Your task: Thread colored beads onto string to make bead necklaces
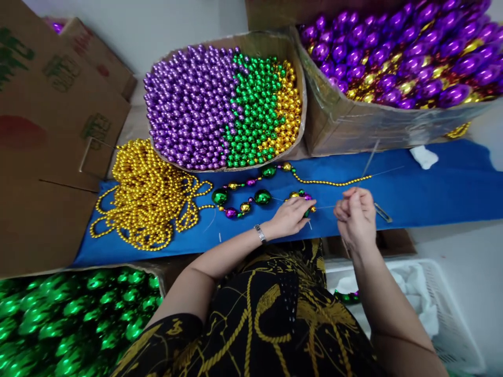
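On the blue cloth lies a strand of mixed green, purple and gold beads (262, 197), laid out in a loop with a run of small gold beads (334, 182). My left hand (291, 215) rests palm down over the strand's right end, its fingers closed on a small cluster of beads (307, 198). A thin pale thread (324, 207) runs taut from that cluster to my right hand (357, 214). The fingers there are pinched on the thread, and a thin straight length sticks up above them; I cannot tell whether it is thread or needle.
Gold bead strands (145, 193) are heaped at left. Behind stand a carton of purple, green and gold beads (223, 104) and a box of larger purple beads (393, 57). Big green beads (78, 309) fill a lower-left box. A white basket (451, 314) sits lower right.
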Available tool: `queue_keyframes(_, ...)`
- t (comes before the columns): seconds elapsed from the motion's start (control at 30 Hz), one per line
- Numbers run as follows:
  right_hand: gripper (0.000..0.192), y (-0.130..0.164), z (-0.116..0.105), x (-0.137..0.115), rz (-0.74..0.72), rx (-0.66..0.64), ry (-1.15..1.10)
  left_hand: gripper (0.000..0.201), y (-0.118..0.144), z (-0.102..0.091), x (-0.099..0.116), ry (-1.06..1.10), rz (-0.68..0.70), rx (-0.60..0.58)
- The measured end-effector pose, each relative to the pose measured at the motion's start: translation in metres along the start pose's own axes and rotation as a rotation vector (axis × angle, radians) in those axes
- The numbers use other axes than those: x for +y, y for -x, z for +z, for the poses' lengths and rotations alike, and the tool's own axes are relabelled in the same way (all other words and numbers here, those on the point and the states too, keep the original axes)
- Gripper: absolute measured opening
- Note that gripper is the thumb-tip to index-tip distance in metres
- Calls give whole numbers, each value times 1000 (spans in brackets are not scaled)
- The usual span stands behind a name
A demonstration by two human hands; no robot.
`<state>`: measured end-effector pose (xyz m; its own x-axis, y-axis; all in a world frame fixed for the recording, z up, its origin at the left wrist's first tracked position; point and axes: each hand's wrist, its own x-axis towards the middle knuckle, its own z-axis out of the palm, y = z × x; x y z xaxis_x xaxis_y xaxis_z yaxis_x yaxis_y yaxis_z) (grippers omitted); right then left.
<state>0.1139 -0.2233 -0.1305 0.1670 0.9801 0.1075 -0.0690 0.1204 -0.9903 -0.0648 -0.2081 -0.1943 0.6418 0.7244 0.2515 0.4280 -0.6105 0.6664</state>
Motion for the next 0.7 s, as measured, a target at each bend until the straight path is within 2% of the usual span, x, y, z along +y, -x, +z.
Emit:
queue_keyframes(0.1,28,-9,-14,-24,-38,73,-107,49,-5,-5,3,-72,15,-5)
queue_keyframes(0.2,30,-14,-21,-35,-54,101,-85,49,-7,-13,7,-127,29,-17)
queue_keyframes(0.4,32,-12,-13,-34,-9,30,-28,47,-9,-22,9,-254,19,-80)
queue_keyframes(0.53,28,-11,-12,-53,-11,72,-146,42,-10,-20,8,-265,31,-57)
queue_keyframes(0.63,21,-21,-30,-72,-116,181,-145,46,-9,-21,7,-276,17,6)
queue_keyframes(0.7,20,-33,-52,-80,-240,233,-28,50,-8,-25,5,-288,26,35)
